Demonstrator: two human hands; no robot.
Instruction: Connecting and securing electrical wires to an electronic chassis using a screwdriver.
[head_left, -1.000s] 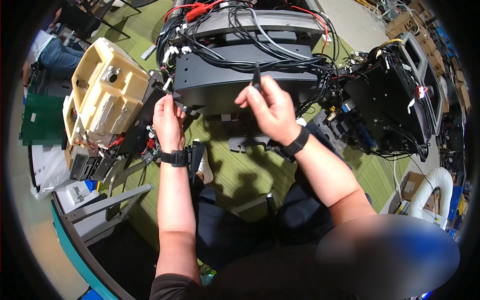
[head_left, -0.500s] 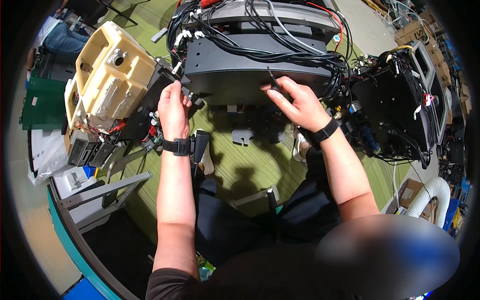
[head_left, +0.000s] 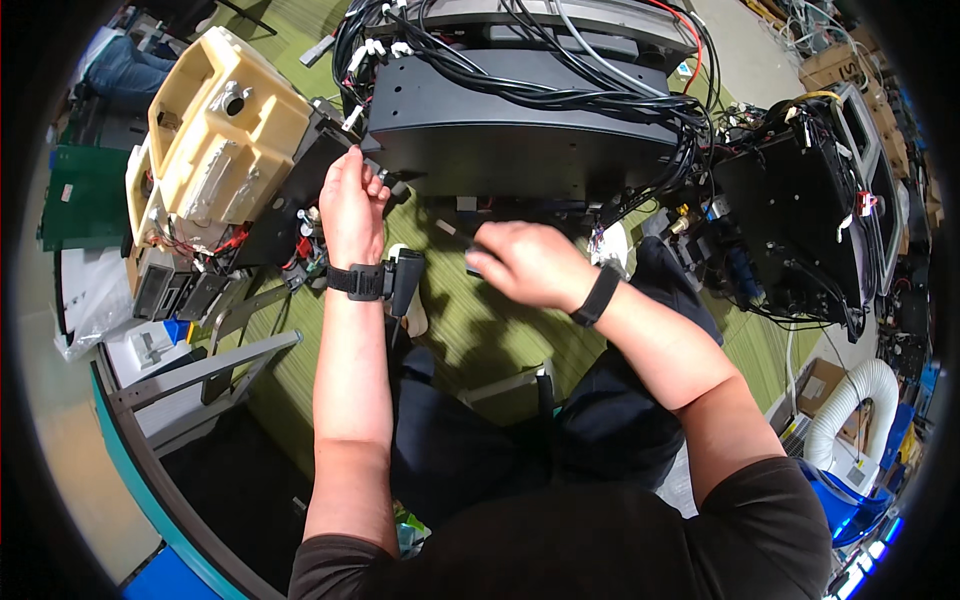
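Note:
My left hand [head_left: 350,205] is held up at the near left corner of a black metal panel [head_left: 520,95]. Its thumb and forefinger are pinched together and the other fingers curl. Whatever is between the fingertips is too small to make out. Below the panel's front edge, my right hand [head_left: 535,262] is closed on a slim dark tool [head_left: 455,235] with a pale end pointing left; motion blur hides its kind. A thick bundle of black cables [head_left: 560,100] runs across the top of the panel and hangs down at its right side.
A cream moulded housing [head_left: 225,130] stands on equipment at the left. To the right is a wired black panel [head_left: 795,225] in a grey frame. A grey metal frame [head_left: 210,375] stands at lower left. A white corrugated hose [head_left: 870,400] curves at lower right.
My right hand has swung left and down from the panel's front, carrying the slim tool, which now points left. My left hand has hardly moved. The view has shifted slightly.

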